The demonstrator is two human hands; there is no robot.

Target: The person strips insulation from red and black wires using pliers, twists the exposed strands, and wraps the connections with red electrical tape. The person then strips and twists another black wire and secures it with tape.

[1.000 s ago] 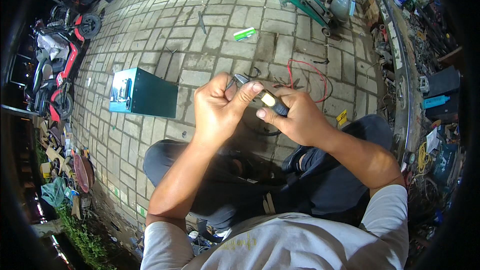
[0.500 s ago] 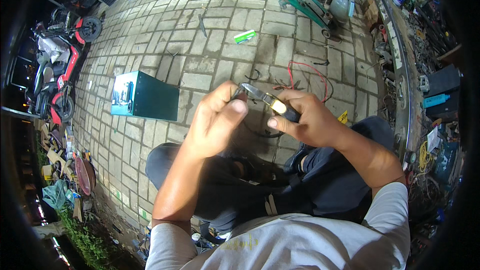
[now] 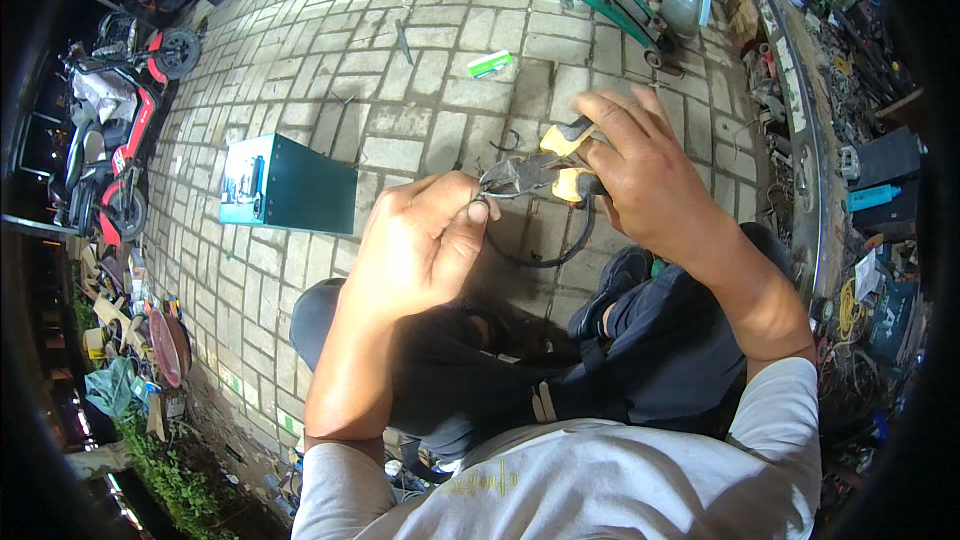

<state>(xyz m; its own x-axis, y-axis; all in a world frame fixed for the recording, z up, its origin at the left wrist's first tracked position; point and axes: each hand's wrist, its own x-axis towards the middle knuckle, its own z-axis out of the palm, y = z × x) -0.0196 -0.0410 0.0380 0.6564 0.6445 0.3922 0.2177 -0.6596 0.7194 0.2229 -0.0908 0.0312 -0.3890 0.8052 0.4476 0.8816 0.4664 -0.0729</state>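
Observation:
My left hand (image 3: 425, 240) is closed, its thumb and forefinger pinching the end of a black cable (image 3: 545, 262), which curves down and round to the right below the pliers. My right hand (image 3: 650, 170) grips a pair of pliers (image 3: 520, 176) with yellow and black handles. The handles are spread apart and some fingers are stretched out over them. The metal jaws reach left to my left fingertips, right at the cable end. Whether the jaws touch the cable is hard to make out.
A dark green box (image 3: 310, 185) stands on the brick paving to the left. Ahead lie a small green-and-white packet (image 3: 490, 64) and a green floor jack (image 3: 610, 8). Red scooters (image 3: 135, 135) are parked far left; a cluttered shelf (image 3: 800, 140) runs along the right.
The plier handles have spread wide, and my right hand has shifted up and to the right with its fingers loosened. My left hand keeps its pinch, slightly lower and further left.

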